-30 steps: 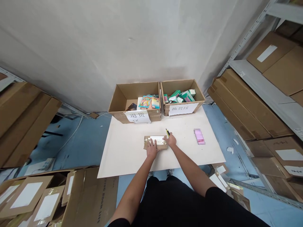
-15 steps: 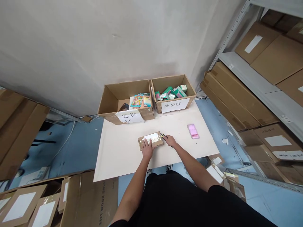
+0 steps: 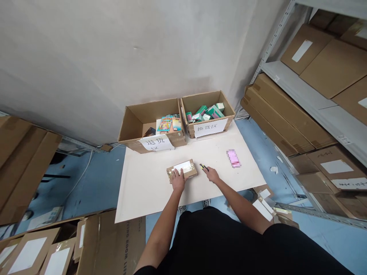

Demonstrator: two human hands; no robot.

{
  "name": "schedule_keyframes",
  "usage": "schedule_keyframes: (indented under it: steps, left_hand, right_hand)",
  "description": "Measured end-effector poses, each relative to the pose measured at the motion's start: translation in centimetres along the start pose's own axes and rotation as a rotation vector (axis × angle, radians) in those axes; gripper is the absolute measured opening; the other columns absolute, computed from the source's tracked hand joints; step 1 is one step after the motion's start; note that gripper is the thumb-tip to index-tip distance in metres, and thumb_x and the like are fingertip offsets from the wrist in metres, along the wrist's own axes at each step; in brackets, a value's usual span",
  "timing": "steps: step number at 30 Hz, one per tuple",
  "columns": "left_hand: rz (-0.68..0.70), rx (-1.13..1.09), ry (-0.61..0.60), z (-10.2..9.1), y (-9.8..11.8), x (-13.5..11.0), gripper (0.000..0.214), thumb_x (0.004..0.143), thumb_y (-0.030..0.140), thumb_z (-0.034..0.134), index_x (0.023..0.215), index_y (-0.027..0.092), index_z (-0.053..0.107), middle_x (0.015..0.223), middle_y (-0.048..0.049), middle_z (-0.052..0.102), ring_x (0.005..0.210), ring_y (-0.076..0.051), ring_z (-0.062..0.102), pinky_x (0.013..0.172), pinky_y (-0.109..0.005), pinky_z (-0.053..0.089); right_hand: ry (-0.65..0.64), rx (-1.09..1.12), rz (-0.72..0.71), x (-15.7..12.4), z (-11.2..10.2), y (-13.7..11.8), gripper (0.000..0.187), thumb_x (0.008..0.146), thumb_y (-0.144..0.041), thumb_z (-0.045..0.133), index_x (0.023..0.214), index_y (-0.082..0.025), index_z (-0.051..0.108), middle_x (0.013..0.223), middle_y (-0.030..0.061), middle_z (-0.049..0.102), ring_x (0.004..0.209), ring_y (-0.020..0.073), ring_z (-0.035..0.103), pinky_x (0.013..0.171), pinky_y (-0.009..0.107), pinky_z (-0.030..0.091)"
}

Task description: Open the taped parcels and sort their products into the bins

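Note:
A small cardboard box (image 3: 191, 172), with a white label and clear tape, lies on the white table (image 3: 140, 179). My left hand (image 3: 178, 180) holds it down, fingers across the top and thumb by its near side. To the right of the box, my right hand (image 3: 212, 175) is closed round a black-and-yellow utility knife (image 3: 204, 167). The knife points toward the box without touching it. Whether its blade is out is too small to tell.
Behind stand two open cartons with handwritten signs: the left carton (image 3: 134, 143) contains colourful packs, the right carton (image 3: 229, 121) green-and-white boxes. A blurred pink item (image 3: 233, 158) lies at right. Shelves (image 3: 301, 88) with cartons rise on the right; a large carton (image 3: 106, 240) sits front left.
My right hand has drawn the utility knife away from the box's right end, toward the right. My left hand stays on the box. The view has shifted slightly.

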State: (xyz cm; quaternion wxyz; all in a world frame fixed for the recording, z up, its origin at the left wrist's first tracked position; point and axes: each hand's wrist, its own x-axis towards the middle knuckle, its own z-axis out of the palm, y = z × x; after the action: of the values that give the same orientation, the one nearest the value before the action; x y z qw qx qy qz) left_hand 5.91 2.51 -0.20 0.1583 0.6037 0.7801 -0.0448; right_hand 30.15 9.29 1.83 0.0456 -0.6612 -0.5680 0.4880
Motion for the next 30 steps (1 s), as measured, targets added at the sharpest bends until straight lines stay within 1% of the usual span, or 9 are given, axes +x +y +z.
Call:
schedule_keyframes:
  steps: [2, 6, 10, 12, 15, 19, 22, 26, 30]
  left_hand:
    - [-0.045, 0.015, -0.004, -0.1, 1.3, -0.3, 0.082, 0.098, 0.065, 0.051, 0.163, 0.017, 0.041, 0.167, -0.0292, 0.037, 0.153, -0.052, 0.032, 0.116, -0.075, 0.034]
    - [-0.107, 0.053, -0.049, 0.0, 4.2, -1.4, 0.072, 0.103, 0.054, 0.044, 0.161, 0.012, 0.041, 0.159, -0.0319, 0.045, 0.143, -0.049, 0.045, 0.109, -0.067, 0.043]
    - [0.019, 0.019, -0.055, -0.7, 3.7, -2.2, 0.059, 0.104, 0.048, 0.04, 0.151, 0.015, 0.055, 0.142, -0.0252, 0.061, 0.136, -0.04, 0.053, 0.108, -0.056, 0.046]
    - [0.082, -0.013, -0.052, -1.0, 2.7, -2.4, 0.063, 0.102, 0.053, 0.043, 0.154, 0.017, 0.052, 0.154, -0.0235, 0.053, 0.145, -0.04, 0.045, 0.111, -0.053, 0.045]
    - [0.143, -0.045, -0.096, -0.5, 1.9, -2.6, 0.094, 0.092, 0.067, 0.057, 0.166, 0.017, 0.029, 0.175, -0.0226, 0.022, 0.159, -0.044, 0.023, 0.119, -0.053, 0.038]
    - [0.047, -0.124, -0.134, 0.9, 1.4, -2.5, 0.118, 0.082, 0.071, 0.067, 0.17, 0.013, 0.014, 0.177, -0.0255, 0.004, 0.162, -0.048, 0.014, 0.124, -0.056, 0.03]
    - [-0.036, -0.245, -0.163, 0.5, -1.8, -1.6, 0.112, 0.085, 0.065, 0.067, 0.169, 0.012, 0.014, 0.176, -0.0267, 0.01, 0.162, -0.044, 0.019, 0.123, -0.053, 0.034]
    - [-0.057, -0.338, -0.137, -1.0, -9.3, -0.9, 0.093, 0.094, 0.055, 0.057, 0.169, 0.015, 0.02, 0.174, -0.0196, 0.027, 0.161, -0.032, 0.027, 0.123, -0.043, 0.039]
    - [0.131, -0.287, -0.067, -0.8, -13.9, -1.5, 0.074, 0.099, 0.04, 0.048, 0.167, 0.018, 0.028, 0.177, -0.0121, 0.021, 0.164, -0.028, 0.019, 0.127, -0.047, 0.034]
  right_hand:
    - [0.073, 0.09, 0.046, -0.3, 1.2, -0.2, 0.04, 0.107, -0.058, 0.044, 0.108, -0.023, 0.063, 0.077, 0.001, 0.071, 0.06, 0.018, 0.068, 0.063, 0.027, 0.05]
    - [0.11, 0.13, 0.1, -0.1, 4.1, -1.6, 0.046, 0.093, -0.06, 0.068, 0.119, -0.024, 0.057, 0.098, 0.0052, 0.075, 0.085, 0.0233, 0.075, 0.07, 0.028, 0.054]
    - [0.219, 0.064, 0.146, 1.4, 3.7, -2.9, 0.056, 0.086, -0.059, 0.076, 0.123, -0.023, 0.054, 0.114, 0.0109, 0.075, 0.107, 0.0287, 0.073, 0.081, 0.032, 0.054]
    - [0.255, 0.034, 0.154, 2.3, 2.8, -3.3, 0.058, 0.085, -0.06, 0.077, 0.124, -0.023, 0.053, 0.115, 0.0123, 0.075, 0.109, 0.0302, 0.073, 0.083, 0.033, 0.054]
    - [0.244, 0.107, 0.166, 3.2, 2.3, -3.9, 0.052, 0.089, -0.056, 0.073, 0.122, -0.022, 0.053, 0.117, 0.0136, 0.075, 0.11, 0.0302, 0.072, 0.085, 0.034, 0.054]
    - [0.162, 0.286, 0.114, 3.2, 4.3, -5.2, 0.031, 0.101, -0.05, 0.052, 0.116, -0.023, 0.056, 0.117, 0.0106, 0.075, 0.108, 0.0246, 0.074, 0.086, 0.031, 0.056]
    - [0.104, 0.481, 0.009, 2.8, 6.2, -6.2, 0.034, 0.103, -0.053, 0.045, 0.115, -0.024, 0.057, 0.117, 0.0084, 0.076, 0.101, 0.0211, 0.076, 0.081, 0.029, 0.058]
    - [0.063, 0.64, 0.001, 2.5, 8.3, -6.9, 0.044, 0.1, -0.064, 0.046, 0.109, -0.023, 0.057, 0.117, 0.0111, 0.076, 0.095, 0.0223, 0.077, 0.077, 0.03, 0.059]
    - [0.053, 0.528, 0.066, 2.3, 11.3, -7.9, 0.039, 0.096, -0.06, 0.054, 0.1, -0.022, 0.061, 0.112, 0.0117, 0.077, 0.108, 0.0255, 0.074, 0.085, 0.032, 0.059]
